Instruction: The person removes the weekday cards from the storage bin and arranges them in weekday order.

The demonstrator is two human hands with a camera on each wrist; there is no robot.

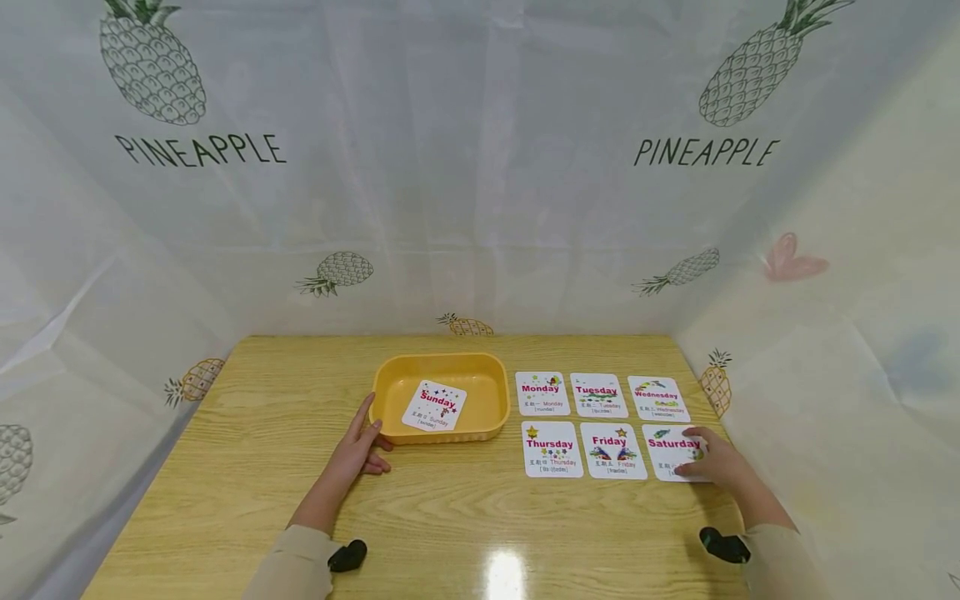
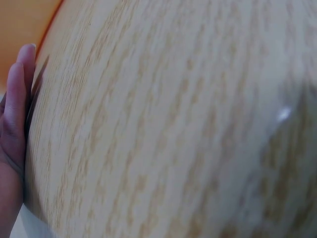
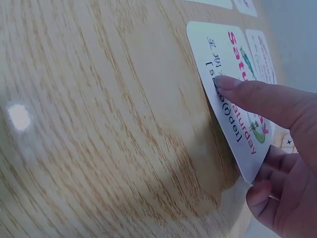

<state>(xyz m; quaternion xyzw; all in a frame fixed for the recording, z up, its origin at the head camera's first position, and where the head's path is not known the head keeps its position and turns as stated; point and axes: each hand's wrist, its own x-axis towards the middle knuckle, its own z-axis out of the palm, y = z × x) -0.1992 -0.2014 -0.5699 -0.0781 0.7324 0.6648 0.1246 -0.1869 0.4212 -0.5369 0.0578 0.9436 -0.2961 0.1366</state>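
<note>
R hand w/ fingers pinching white Saturday card, near right; L hand flat, fingers straight, touching yellow plastic tray on wooden counter.

cards: 7 | yellow tray: 1 | hands: 2

the right hand covers the saturday card's near right corner; the small print is unreadable.

Cards read Sunday, Monday through Saturday; curtain says PINEAPPLE
</note>
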